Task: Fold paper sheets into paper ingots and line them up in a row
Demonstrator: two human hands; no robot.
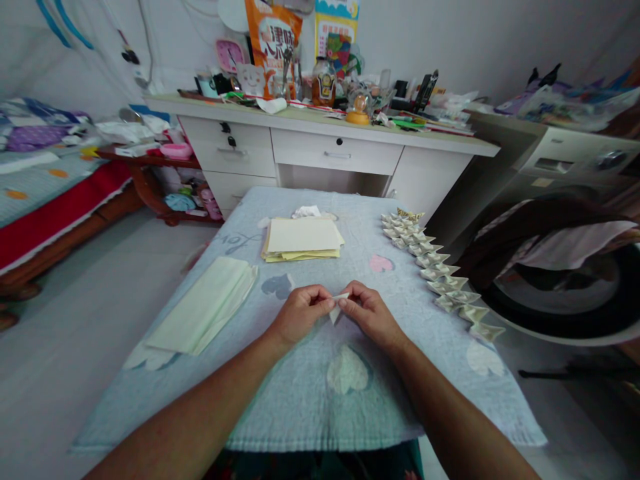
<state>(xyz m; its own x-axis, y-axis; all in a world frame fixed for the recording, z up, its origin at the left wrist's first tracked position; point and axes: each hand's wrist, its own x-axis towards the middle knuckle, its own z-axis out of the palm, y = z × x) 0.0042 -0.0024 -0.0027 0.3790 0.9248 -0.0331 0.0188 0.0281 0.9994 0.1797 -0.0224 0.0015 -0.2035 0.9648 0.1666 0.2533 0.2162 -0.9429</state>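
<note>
Head view: folded paper (337, 315) lengthwise, narrow tip nearest

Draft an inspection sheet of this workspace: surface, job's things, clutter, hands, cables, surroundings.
Surface: pale blue cloth with heart prints, spread under the work.
Job's things: small folded paper in hand; paper stack ahead; pale folded sheets at left; row of folded pieces at right.
Clutter: crumpled white scrap behind the stack; jar and orange bag among many items on the desk.
Hands: left hand and right hand both pinch the small folded paper.
Cables: one cable hangs at upper left, away from the cloth.
Surroundings: bed left, desk ahead, washing machine right.
</note>
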